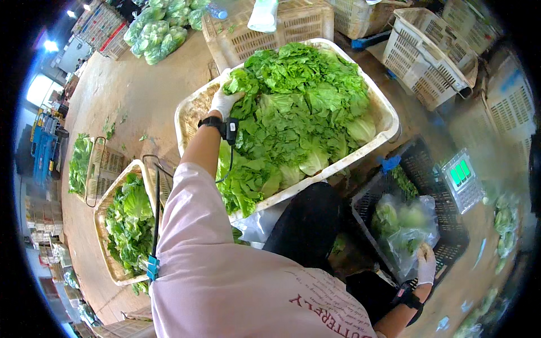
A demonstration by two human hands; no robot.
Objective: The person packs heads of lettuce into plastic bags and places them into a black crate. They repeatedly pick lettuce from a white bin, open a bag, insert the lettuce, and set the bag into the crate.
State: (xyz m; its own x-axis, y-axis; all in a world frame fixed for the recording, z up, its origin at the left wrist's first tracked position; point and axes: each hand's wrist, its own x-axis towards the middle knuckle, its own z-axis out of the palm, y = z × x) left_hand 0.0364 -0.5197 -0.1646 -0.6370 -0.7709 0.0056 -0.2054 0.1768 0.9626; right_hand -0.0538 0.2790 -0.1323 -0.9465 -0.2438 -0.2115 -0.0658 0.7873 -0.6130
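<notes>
A large white tray in front of me is heaped with green leafy lettuce. At its left end, my left hand, in a white glove, is closed around a lettuce, thumb and fingers on either side of the leaves. Low on the right, my gloved right hand grips the edge of a clear plastic bag. Inside that bag are pale green heads of lettuce. The bag rests in a black mesh crate. My right fingertips are partly hidden by the plastic.
A scale with a green-lit display stands beside the black crate. Another lettuce tray is on the left. Beige crates stand at the far right, and one behind the large tray. Bagged greens lie at the far left.
</notes>
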